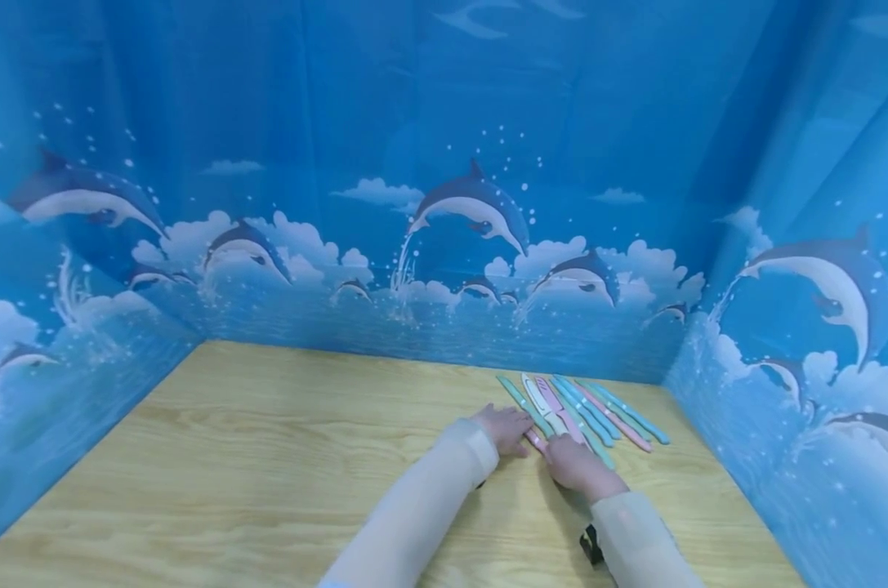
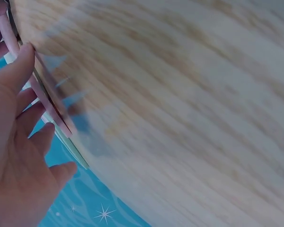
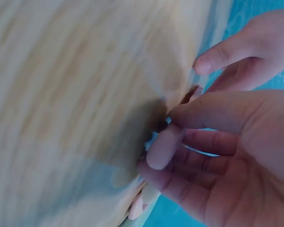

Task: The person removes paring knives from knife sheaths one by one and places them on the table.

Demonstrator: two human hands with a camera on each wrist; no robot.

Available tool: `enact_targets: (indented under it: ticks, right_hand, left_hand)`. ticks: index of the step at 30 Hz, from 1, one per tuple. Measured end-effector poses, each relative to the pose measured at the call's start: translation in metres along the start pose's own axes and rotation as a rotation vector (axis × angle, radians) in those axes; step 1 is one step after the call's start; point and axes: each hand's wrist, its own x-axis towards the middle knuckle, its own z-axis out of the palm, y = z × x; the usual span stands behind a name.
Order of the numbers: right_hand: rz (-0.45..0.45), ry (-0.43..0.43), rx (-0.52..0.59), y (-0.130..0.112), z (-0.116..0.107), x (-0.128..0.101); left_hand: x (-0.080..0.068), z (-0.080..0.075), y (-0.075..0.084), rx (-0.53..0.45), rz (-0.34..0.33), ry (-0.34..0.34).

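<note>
A slim pink-handled knife [image 1: 535, 442] lies between my two hands at the left of a row of pastel knives. Its rounded pink handle [image 3: 163, 147] is pinched between the thumb and fingers of my right hand [image 1: 579, 465]. My left hand [image 1: 504, 428] is at its far end, fingers extended, the thumb touching the pink edge [image 2: 53, 108] in the left wrist view. Just beyond lies a green knife [image 1: 519, 398]. Beside that are a white blade [image 1: 537, 395] and a pink blade [image 1: 549, 395]. My hands hide part of the pink knife.
Several blue, green and pink knives [image 1: 611, 415] lie slanted side by side to the right, near the back-right corner. The wood-grain table [image 1: 267, 457] meets a blue dolphin-print curtain [image 1: 341, 163] at the back and sides.
</note>
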Motion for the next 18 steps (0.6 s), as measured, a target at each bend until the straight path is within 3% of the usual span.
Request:
enact_targets:
  ticks: [5,11,16,18]
  right_hand:
    - [0.025,-0.024,0.060,0.001,-0.003,-0.002]
    - [0.021,-0.030,0.176,0.003,-0.003,-0.007]
    - [0.005,-0.025,0.242,0.004,-0.006,-0.010]
    - [-0.014,-0.015,0.285,0.003,-0.009,-0.011]
  left_hand:
    - [0.008,0.002,0.001,-0.044,0.028,0.068]
    - [0.007,0.001,0.001,-0.024,0.067,0.085]
    - [0.003,-0.004,-0.005,-0.100,0.095,0.088]
    - [0.000,-0.006,-0.009,-0.182,0.100,0.077]
